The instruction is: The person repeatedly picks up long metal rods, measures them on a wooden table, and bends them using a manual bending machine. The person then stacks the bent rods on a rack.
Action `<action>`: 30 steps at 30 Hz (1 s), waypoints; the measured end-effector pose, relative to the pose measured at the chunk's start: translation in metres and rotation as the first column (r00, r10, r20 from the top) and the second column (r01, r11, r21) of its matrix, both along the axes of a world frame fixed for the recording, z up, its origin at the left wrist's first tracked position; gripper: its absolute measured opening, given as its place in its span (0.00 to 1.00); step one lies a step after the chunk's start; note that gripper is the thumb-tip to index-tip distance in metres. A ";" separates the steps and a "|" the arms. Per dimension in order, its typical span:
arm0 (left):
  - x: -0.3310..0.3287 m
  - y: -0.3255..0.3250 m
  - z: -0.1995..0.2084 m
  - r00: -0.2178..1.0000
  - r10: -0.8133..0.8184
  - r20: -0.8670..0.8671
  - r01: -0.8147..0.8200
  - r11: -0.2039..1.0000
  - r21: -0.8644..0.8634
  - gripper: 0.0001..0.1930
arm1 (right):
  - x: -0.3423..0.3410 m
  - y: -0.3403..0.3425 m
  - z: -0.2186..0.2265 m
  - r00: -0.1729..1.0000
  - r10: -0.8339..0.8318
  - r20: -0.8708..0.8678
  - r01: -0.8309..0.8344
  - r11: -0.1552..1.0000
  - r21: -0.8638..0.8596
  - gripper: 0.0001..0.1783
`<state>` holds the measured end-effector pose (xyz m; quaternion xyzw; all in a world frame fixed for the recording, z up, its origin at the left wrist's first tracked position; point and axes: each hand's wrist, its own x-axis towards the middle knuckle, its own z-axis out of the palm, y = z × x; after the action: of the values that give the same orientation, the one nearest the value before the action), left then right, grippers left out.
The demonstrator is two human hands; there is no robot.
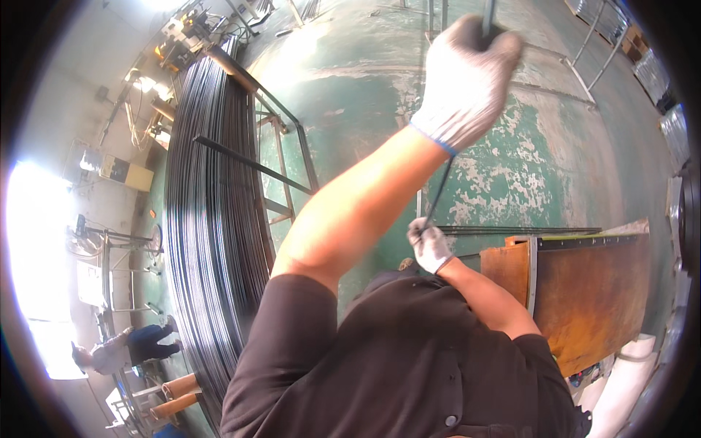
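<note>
The green floor [350, 120], worn to pale patches near its middle, took up most of the view. Along its left side ran a stack [212, 219] of long, thin, dark lengths, glossy where the light struck. A metal frame [279, 142] stood just beside the stack, and a dark bar [252, 165] reached across from it over the lengths. On the right stood a brown box [595, 306], its face stained and its top edged with a dark strip. Beyond the stack, far at the lower left, was a co-worker [125, 352] in dark trousers, well apart from the wearer. The wearer's dark shirt [401, 350] filled the lower middle. A white roll [631, 365] lay near the lower end of the box, and two orange-brown tubes [180, 406] showed at the lower left, near the stack.

Both hands wore pale gloves. The left hand [467, 84] was raised high and well forward, closed around a rod [440, 191]. The right hand [429, 246] was low and near the body, its fingers closed on the rod's lower part. The rod, thin and dark, slanted between the two hands, passing partly out of sight behind the left wrist; its upper part left the view at the top.
</note>
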<state>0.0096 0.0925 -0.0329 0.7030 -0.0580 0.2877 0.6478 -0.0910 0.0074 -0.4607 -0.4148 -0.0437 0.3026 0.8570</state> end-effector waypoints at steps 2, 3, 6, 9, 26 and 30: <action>-0.012 0.046 -0.034 0.982 0.089 -0.167 -0.083 0.996 0.044 0.13 | 0.003 0.010 -0.012 0.817 0.483 0.315 -0.227 0.771 -0.595 0.11; -0.021 0.070 -0.052 0.965 0.106 -0.241 -0.105 0.994 0.017 0.13 | 0.006 0.018 0.010 0.518 0.773 0.365 -0.174 0.513 -0.840 0.17; -0.058 0.127 -0.106 0.913 0.135 -0.384 -0.145 0.989 0.003 0.12 | 0.044 0.051 -0.010 0.250 0.918 0.306 0.051 0.303 -0.951 0.28; -0.116 0.181 -0.141 0.849 0.091 -0.521 -0.183 0.975 -0.127 0.09 | 0.102 0.108 0.012 0.509 0.824 0.249 0.007 0.286 -0.958 0.26; -0.358 0.202 -0.121 0.122 0.900 -0.418 -0.931 0.250 0.267 0.19 | 0.377 0.472 -0.006 0.977 0.211 0.042 -0.088 0.567 -0.819 0.65; -0.390 0.168 -0.151 -0.101 0.913 -0.396 -0.967 0.004 0.255 0.20 | 0.344 0.521 -0.028 0.758 0.612 -0.225 -0.651 0.694 -0.306 0.25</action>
<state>-0.3805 0.2608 -0.1839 0.5410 0.6252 0.4852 0.2846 0.2526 0.5285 -0.4886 -0.5099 -0.0813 0.6026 0.6085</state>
